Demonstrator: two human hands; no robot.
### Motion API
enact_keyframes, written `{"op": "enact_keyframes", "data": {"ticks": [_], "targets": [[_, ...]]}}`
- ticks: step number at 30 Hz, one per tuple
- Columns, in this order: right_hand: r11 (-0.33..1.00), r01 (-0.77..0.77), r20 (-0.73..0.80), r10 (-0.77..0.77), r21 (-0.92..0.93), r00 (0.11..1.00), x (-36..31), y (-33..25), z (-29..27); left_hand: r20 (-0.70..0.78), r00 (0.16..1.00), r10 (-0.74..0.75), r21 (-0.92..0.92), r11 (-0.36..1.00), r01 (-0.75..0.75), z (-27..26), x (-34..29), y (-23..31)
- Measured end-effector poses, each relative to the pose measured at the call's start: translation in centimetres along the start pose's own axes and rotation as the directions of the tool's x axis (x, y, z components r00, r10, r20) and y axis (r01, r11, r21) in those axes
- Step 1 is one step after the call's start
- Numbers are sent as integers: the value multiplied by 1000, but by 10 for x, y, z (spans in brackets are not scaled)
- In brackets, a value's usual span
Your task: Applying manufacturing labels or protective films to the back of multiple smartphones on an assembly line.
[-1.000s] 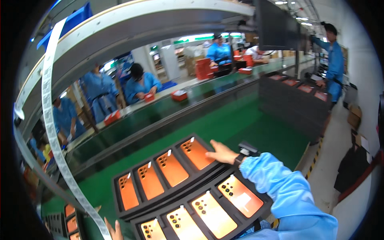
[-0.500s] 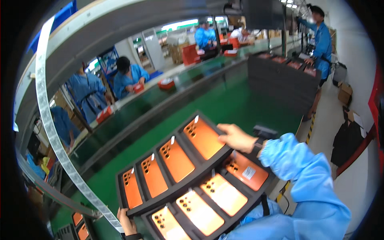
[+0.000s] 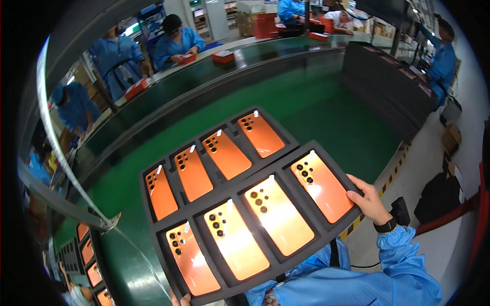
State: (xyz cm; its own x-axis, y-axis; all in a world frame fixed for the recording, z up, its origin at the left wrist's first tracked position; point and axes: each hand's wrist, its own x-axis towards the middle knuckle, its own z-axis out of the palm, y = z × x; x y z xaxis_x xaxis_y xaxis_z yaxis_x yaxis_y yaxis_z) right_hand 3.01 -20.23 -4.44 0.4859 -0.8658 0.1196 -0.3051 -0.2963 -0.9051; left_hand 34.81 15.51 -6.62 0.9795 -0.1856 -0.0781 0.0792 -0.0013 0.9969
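Lower left: a side tray (image 3: 100,257) with orange phones set in a line, partly cut by the view; a grey metal bar (image 3: 66,204) crosses above it. Along the far conveyor (image 3: 168,84), co-workers in blue; a red box (image 3: 223,56) rests on it. Left hand (image 3: 179,300) at the lower edge, mostly out of view; digits at the front-left corner of the near tray (image 3: 304,204), but whether they are closed on it I cannot tell. Far tray (image 3: 213,172), dark, lies over the green desk (image 3: 316,122); it carries four orange phones (image 3: 193,173), backs up, one per slot. Near tray overlaps its front edge in view; contact between the two cannot be determined. Near tray likewise holds four orange-backed phones (image 3: 237,239), a white tab at the top of each, glare on several. Right hand (image 3: 368,199) pinches the near tray's right rim, thumb on top; black wristband (image 3: 386,226), blue sleeve (image 3: 395,255). Farther right: striped floor tape (image 3: 393,173), a dark stack (image 3: 388,86), another co-worker (image 3: 443,66) beside it.
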Motion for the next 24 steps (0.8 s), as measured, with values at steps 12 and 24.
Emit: {"op": "enact_keyframes", "data": {"ticks": [12,24], "targets": [[969,-70,93,49,236,994,16,5,-10,73,993,-97,191,978,81,11,-30,25],[925,-207,218,141,318,966,29,13,-13,402,892,-206,-142,949,283,-3,0,17]]}}
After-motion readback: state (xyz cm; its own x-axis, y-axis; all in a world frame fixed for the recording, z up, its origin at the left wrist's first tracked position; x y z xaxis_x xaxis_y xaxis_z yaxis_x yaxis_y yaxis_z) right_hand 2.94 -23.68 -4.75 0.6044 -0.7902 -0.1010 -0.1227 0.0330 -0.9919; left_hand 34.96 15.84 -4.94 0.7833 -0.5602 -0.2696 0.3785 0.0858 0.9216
